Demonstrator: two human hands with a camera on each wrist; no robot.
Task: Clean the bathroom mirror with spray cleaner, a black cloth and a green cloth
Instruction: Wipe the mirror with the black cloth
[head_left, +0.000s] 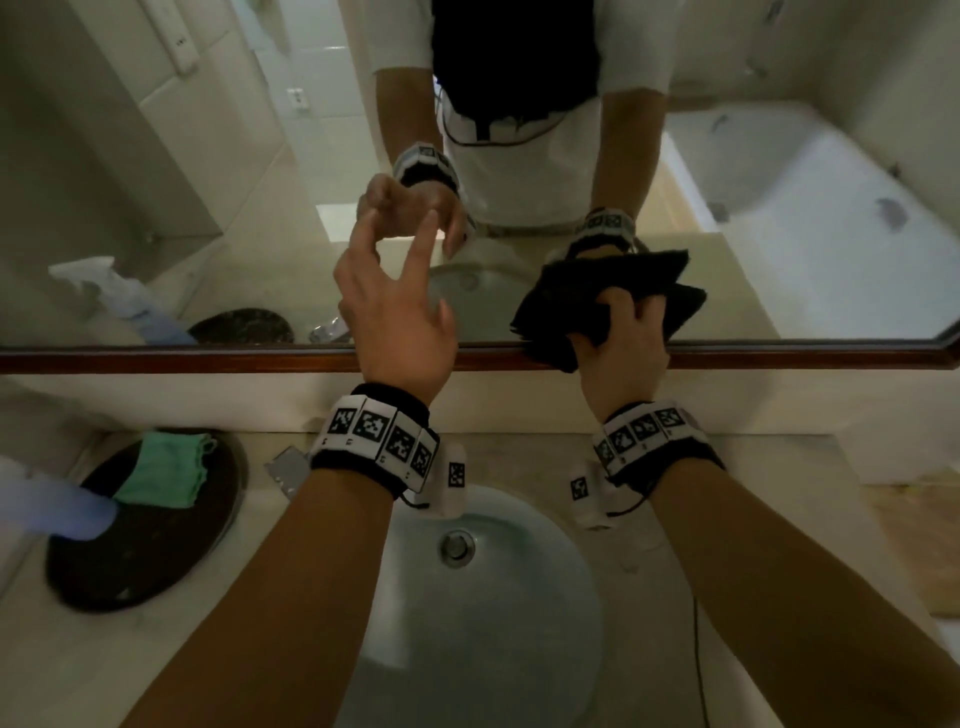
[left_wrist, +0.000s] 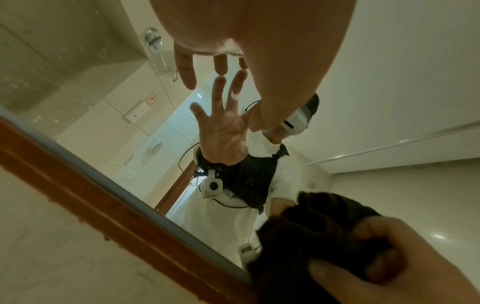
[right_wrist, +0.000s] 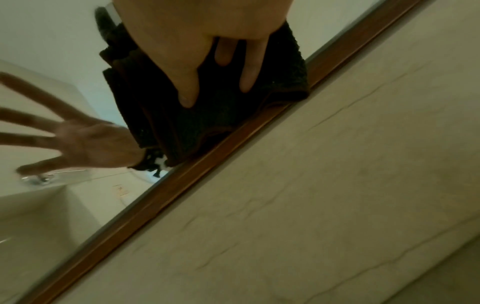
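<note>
The mirror has a brown wooden frame along its bottom edge. My right hand grips a bunched black cloth and holds it against the glass just above the frame; the same cloth shows under my fingers in the right wrist view. My left hand is open with its fingers spread, and the fingertips meet their reflection on the glass. A green cloth lies on a round black tray at the left. The spray bottle stands blurred at the far left edge.
A round white sink with a metal drain sits directly below my forearms. The pale stone counter runs on to the right. A person's torso and a bathtub are reflected in the mirror.
</note>
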